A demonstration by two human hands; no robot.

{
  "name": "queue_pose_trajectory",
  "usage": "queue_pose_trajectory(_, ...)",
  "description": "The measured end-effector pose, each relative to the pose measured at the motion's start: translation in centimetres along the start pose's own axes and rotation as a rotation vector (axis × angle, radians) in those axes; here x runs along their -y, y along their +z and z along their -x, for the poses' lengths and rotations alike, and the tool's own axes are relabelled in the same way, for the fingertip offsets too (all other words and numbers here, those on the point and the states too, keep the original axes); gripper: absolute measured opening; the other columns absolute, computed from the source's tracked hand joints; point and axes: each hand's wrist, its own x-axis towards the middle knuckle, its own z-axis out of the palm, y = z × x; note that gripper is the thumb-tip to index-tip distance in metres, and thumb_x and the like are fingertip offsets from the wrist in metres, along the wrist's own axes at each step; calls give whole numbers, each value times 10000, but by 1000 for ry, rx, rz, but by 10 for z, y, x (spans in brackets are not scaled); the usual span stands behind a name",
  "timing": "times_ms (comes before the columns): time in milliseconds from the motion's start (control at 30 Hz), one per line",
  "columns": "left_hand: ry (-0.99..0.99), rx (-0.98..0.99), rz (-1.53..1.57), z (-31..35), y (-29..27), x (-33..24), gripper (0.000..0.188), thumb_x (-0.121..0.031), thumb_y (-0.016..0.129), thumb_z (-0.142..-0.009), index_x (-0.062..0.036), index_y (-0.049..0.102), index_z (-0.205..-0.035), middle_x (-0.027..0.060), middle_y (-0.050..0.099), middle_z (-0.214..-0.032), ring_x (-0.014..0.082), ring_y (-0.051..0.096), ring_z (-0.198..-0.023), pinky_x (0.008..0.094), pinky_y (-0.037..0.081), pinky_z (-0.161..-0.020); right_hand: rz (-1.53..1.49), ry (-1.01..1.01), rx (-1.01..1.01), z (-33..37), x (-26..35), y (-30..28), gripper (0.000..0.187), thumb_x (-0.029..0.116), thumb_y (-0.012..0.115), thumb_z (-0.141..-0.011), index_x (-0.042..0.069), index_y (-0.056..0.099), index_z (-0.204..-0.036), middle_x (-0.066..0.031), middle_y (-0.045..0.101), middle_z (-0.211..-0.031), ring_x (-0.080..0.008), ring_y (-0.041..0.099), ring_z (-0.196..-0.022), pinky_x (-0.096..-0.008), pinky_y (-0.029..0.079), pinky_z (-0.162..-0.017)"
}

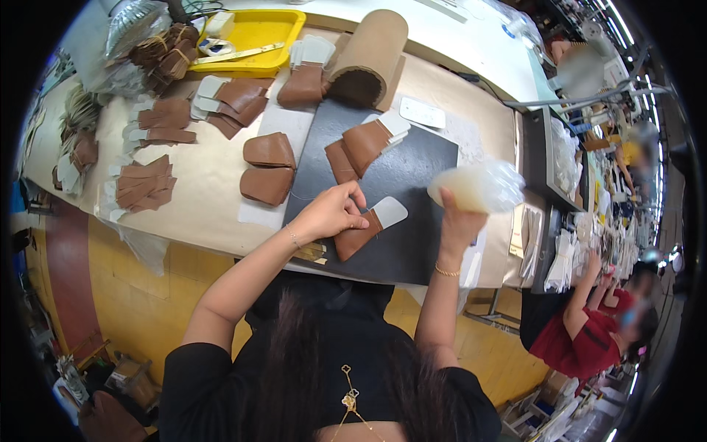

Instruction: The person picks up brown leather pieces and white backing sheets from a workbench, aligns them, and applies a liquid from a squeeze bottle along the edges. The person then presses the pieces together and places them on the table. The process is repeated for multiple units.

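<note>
"Head view: what's held?"

"Left hand (330, 209) curls nearly closed over a brown piece (354, 242), grip unclear; right hand (462, 225) clasps a pale wrapped container (471, 186)."

"Progress?"

"One piece seems under way; whether the stack (366, 146) beyond the left fingers (356, 196) is finished, nobody can tell."

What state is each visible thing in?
Left hand, curled at the leather piece
Leather piece, lying on black mat
Right hand, gripping the plastic thing
Plastic thing, raised, contents unclear
Black mat, flat, partly covered
Yellow tray, upright, holding items
Brown roll, curled, hollow end showing
</note>
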Motion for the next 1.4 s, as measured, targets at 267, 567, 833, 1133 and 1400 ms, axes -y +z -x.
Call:
queue_pose_trajectory(267,142,47,429,55,-51,-27,350,-61,673,-858,9,617,-1196,55,633,-1142,54,553,-982,210,454,-864,-239,153,-56,14,8,-24,801,535,731,-771,-56,460,-1240,-152,554,-1168,-250,550,-1058,-386,462,-922)
queue_pose_trajectory(567,442,-1126,365,23,-163,7,496,-20,600,-874,-12,471,-1353,13,583,-802,51,594,-754,218,473,-512,-329,159,-46,18,2,-29,881,591,708,-759,-58,419,-1279,-164,533,-1185,-257,550,-1061,-397,468,-932)
queue_pose_trajectory(833,289,-1051,175,10,-170,35,468,-37,632,-769,53,491,-1206,156,572,-1131,253,560,-1059,338,443,-951,-293,474,-167,23,-12,-48,687,341,693,-860,-94,398,-1304,-202,502,-1272,-297,501,-1148,-416,383,-1024)
queue_pose_trajectory(1133,640,-782,-676,-65,-46,-32,258,-238,693,-770,-12,667,-892,159,550,-1021,321,537,-982,400,441,-857,-294,-11,-19,16,15,-33,863,538,652,-826,-117,364,-1310,-288,476,-1275,-376,517,-1111,-473,399,-1005)
queue_pose_trajectory(1400,463,-745,-892,-82,-21,-23,344,-320,716,-757,-42,674,-954,155,555,-1098,291,507,-1020,387,411,-846,-336,46,-4,20,25,-44,1014,582,695,-766,-144,298,-1353,-312,440,-1325,-378,474,-1182,-467,370,-1037)
